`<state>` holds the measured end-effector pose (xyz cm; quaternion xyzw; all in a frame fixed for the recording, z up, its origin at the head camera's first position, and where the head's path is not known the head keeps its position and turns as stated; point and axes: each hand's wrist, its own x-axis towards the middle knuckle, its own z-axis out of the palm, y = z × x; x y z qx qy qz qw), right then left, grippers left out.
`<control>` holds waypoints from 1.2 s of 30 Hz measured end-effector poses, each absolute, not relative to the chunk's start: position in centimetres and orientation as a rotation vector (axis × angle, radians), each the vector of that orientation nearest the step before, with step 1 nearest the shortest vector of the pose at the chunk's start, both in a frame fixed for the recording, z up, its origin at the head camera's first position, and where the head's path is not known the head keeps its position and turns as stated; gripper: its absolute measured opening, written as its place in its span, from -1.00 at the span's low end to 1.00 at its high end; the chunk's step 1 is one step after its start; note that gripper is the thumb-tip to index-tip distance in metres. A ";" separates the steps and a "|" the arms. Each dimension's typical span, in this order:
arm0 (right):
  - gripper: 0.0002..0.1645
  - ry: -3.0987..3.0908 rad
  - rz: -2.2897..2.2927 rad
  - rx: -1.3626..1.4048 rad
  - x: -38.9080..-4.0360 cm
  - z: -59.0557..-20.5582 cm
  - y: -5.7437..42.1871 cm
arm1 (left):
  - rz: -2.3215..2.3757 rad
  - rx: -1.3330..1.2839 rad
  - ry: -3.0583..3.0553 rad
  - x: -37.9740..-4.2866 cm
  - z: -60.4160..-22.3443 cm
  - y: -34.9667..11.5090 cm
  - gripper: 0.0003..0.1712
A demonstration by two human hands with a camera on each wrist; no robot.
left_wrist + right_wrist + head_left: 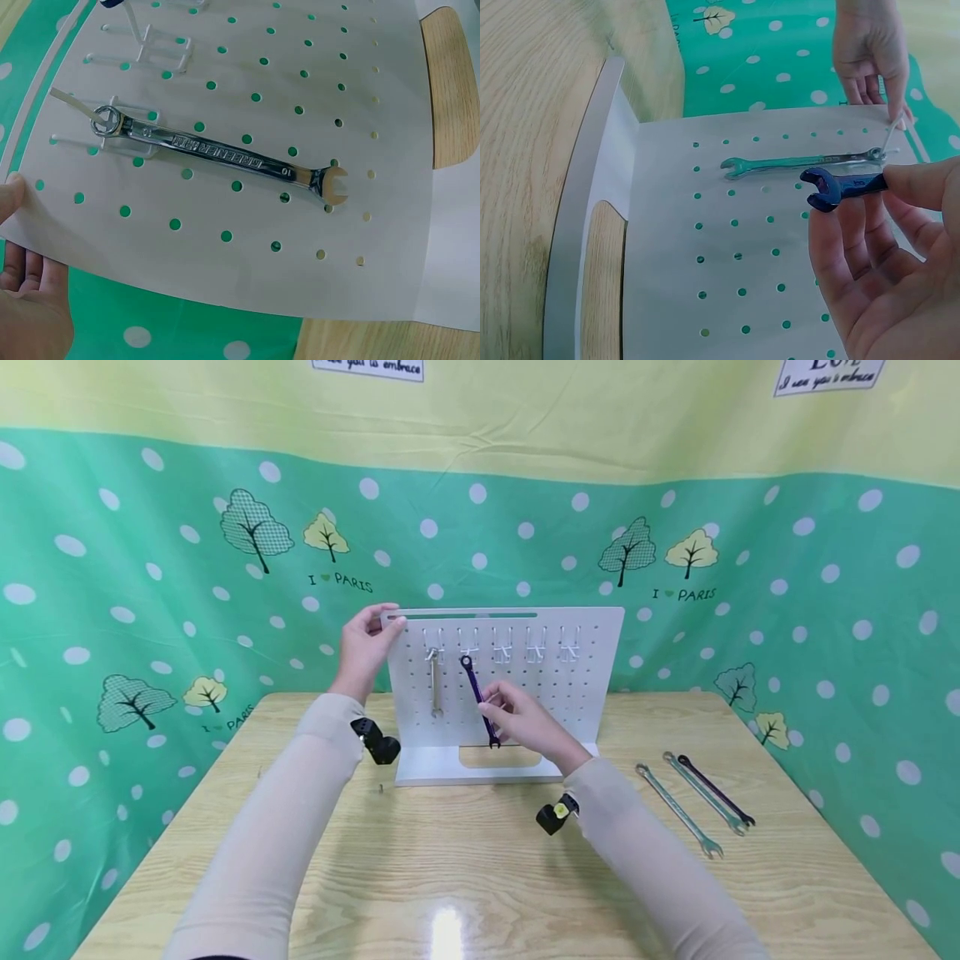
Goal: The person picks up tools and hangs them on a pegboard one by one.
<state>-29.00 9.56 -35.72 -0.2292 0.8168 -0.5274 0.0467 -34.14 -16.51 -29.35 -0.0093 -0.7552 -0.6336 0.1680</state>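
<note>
My left hand (363,650) grips the upper left corner of a white pegboard (420,760), thumb in front and fingers behind. My right hand (525,720) pinches a dark blue-purple combination wrench (477,690) between thumb and fingers. That wrench tilts, its ring end up at the second hook (161,51) from the left; whether the ring is round the hook's tip I cannot tell. The open end (826,189) points down past the fingers. A silver combination wrench (217,152) hangs by its ring on the leftmost hook, to the left of the dark one.
Three more wrenches lie on the wooden table (450,860) at the right: two silvery ones, with a silvery wrench (678,810) nearest me, and a dark wrench (716,790). Several white hooks (536,645) line the board's upper part. A patterned curtain (480,543) stands behind.
</note>
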 end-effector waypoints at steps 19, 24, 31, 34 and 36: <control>-0.66 2.552 -1.597 -0.527 -30.2 -36.7 8.2 | -1.805 -0.013 -2.145 -34.0 -29.2 -16.5 -0.57; -0.58 2.534 -1.593 -0.500 -30.5 -36.9 8.0 | -1.811 -0.014 -2.146 -34.0 -29.2 -16.4 -0.57; -0.49 2.524 -1.588 -0.521 -30.5 -36.9 8.1 | -1.812 -0.013 -2.143 -34.1 -29.2 -16.4 -0.55; -0.47 2.516 -1.593 -0.571 -30.5 -37.0 8.2 | -1.809 -0.008 -2.146 -34.1 -29.2 -16.4 -0.56; -0.45 2.519 -1.589 -0.601 -30.4 -37.1 8.3 | -1.808 -0.006 -2.144 -34.2 -29.3 -16.4 -0.56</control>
